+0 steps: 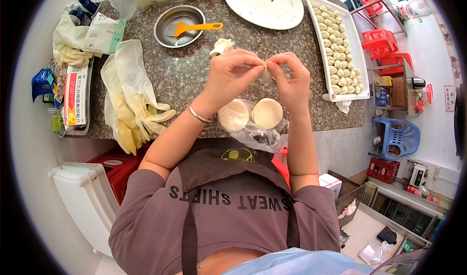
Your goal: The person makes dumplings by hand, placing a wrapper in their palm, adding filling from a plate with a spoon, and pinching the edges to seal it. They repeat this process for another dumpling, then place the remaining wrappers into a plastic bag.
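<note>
Over the near middle of the counter, my left hand (pixel 234 70) and my right hand (pixel 290 75) meet fingertip to fingertip. Both pinch a small pale dumpling (pixel 265 75), partly hidden by the fingers. Just below them, two stacks of round dough wrappers (pixel 267 113) lie on a clear plastic bag (pixel 258 137) at the counter's front edge. A crumpled whitish lump (pixel 222 46) sits just beyond my left hand. To the right, a long white tray (pixel 330 98) holds rows of pleated dumplings (pixel 335 46).
A metal bowl (pixel 165 39) with an orange-handled spreader (pixel 197 27) stands beyond my left hand. A large white plate (pixel 265 5) lies at the back. Pale rubber gloves (pixel 129 90), a tissue box (pixel 103 34) and a red-and-white box (pixel 75 97) occupy the left side of the granite counter (pixel 194 75).
</note>
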A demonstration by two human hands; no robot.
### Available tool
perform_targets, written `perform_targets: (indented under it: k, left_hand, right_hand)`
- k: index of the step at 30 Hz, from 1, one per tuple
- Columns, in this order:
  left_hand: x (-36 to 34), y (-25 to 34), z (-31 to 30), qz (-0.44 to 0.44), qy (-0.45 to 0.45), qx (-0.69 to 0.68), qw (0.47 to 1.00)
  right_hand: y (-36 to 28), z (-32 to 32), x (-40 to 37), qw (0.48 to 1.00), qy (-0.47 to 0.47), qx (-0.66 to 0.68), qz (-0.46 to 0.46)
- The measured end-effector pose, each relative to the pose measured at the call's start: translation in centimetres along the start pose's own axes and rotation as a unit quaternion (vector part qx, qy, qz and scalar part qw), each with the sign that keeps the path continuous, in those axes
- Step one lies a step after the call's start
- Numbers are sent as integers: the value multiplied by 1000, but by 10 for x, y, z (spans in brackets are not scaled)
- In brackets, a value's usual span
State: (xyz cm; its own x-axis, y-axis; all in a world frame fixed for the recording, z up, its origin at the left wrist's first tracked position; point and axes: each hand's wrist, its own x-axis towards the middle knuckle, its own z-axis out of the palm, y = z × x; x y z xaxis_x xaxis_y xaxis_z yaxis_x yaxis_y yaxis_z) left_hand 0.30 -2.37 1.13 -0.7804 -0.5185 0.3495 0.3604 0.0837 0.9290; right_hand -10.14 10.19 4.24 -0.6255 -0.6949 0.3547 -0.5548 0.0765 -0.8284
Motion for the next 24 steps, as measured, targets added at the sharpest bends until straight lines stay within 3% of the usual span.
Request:
perform_targets:
  k: [5, 7, 9, 10, 12, 18, 24]
  left_hand:
    - [-3, -5, 0, -7, 18, 1, 1000]
    - [-3, -10, 0, -15, 10, -11, 1000]
    - [-1, -12, 1, -130, 16, -258, 957]
    - [0, -11, 0, -129, 17, -258, 957]
    - [-1, -8, -4, -239, -4, -328, 914]
    - [-1, -7, -4, -265, -6, -375, 888]
    - [-2, -10, -4, -230, -18, -352, 907]
  right_hand:
    - [2, 4, 0, 995, 22, -69, -63]
    - [3, 7, 0, 998, 35, -37, -42]
    - [4, 12, 0, 999, 48, -6, -20]
    - [4, 14, 0, 998, 59, 4, -12]
    - [6, 16, -1, 998, 67, 15, -5]
    - [8, 14, 0, 996, 17, 79, 44]
    - [11, 12, 2, 996, -13, 86, 37]
